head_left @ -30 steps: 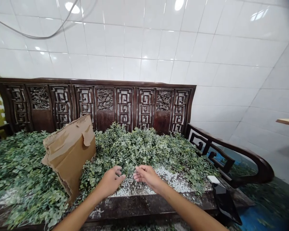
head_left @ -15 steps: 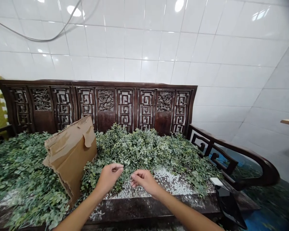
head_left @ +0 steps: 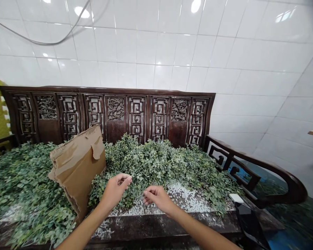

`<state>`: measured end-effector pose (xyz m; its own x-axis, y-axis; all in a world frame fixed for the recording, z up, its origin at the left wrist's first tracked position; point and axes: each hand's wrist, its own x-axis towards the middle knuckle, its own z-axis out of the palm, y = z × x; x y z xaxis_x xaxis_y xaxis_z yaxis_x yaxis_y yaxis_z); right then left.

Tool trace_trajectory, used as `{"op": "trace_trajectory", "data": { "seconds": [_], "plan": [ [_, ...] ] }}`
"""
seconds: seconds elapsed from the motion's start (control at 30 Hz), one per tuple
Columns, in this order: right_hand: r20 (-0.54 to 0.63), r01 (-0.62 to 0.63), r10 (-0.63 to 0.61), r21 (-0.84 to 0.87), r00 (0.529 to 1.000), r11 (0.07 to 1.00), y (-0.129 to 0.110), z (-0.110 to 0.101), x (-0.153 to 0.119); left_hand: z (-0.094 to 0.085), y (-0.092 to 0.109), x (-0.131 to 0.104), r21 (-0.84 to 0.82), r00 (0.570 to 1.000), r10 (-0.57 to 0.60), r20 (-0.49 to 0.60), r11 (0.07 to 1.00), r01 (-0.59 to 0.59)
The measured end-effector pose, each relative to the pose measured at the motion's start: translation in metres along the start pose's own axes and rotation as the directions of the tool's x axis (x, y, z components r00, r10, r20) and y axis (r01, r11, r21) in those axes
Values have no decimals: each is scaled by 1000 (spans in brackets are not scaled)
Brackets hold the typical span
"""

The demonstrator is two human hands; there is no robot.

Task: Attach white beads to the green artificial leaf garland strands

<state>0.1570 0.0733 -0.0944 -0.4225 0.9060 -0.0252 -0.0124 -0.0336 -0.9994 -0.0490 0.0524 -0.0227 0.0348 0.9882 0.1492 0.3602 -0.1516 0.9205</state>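
My left hand (head_left: 117, 189) is in front of the leafy heap, its thumb and fingertips pinched together. Whatever it may hold is too small to name. A short gap to the right, my right hand (head_left: 157, 198) is also closed in a pinch, over the small white pieces; anything between its fingers cannot be made out. Behind both hands lies a heap of green artificial leaf sprigs (head_left: 151, 156). Many small white round pieces (head_left: 187, 198) are scattered on the dark wooden bench seat (head_left: 146, 225).
A torn cardboard sheet (head_left: 80, 166) stands upright, with more leaf sprigs (head_left: 23, 180) to its left. The carved backrest (head_left: 116, 125) runs behind. At right are the curved armrest (head_left: 273, 170), a white block (head_left: 236, 198) and a black phone-like object (head_left: 251, 225).
My left hand has shifted slightly left, and its fingertips have curled down. My right hand stays nearly in place, its fingers drawn closer together. The view has moved slightly.
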Motion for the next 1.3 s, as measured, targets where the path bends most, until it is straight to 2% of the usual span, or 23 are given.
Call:
{"op": "trace_trajectory", "data": {
  "seconds": [0.1,0.23,0.3,0.37,0.43,0.5,0.57,0.63,0.7,0.77,0.83,0.97,1.13,1.3],
  "plan": [
    [20,20,-19,-61,1000,998,-3,4,-3,1,4,-2,1,1000,27,-6,1000,-27],
    [8,67,-67,-140,998,988,-8,13,-6,4,10,-8,71,996,75,47,994,-78],
    [9,82,-81,-179,997,980,-11,16,-7,8,10,-10,53,997,66,49,996,-69],
    [58,87,-75,-240,995,967,-15,18,-9,13,10,-11,-15,999,33,20,999,-33],
    [128,138,-98,-356,987,924,-24,17,-12,16,11,-11,-81,1000,-2,-16,997,1],
    [135,245,-204,-476,969,845,-37,14,-17,17,13,-11,-111,1000,-10,-23,994,7],
    [85,360,-378,-545,922,757,-53,12,-23,18,17,-12,-138,1000,-18,20,990,21],
    [155,491,-508,-593,847,639,-66,10,-28,18,21,-15,-176,996,-34,83,983,49],
    [274,597,-566,-603,778,529,-75,10,-31,18,25,-18,-210,990,-57,132,974,84],
    [312,645,-597,-585,739,492,-77,11,-32,18,28,-21,-239,984,-74,161,965,112],
    [269,652,-632,-560,727,511,-77,11,-31,17,31,-24,-272,977,-96,188,951,146],
    [199,626,-631,-521,750,580,-77,10,-29,14,37,-29,-337,965,-126,230,920,200],
    [130,567,-587,-489,799,663,-84,13,-32,13,41,-32,-360,968,-124,219,911,198],
    [77,543,-589,-496,804,677,-85,17,-35,17,34,-30,-369,975,-144,172,908,199]
  ]
}}
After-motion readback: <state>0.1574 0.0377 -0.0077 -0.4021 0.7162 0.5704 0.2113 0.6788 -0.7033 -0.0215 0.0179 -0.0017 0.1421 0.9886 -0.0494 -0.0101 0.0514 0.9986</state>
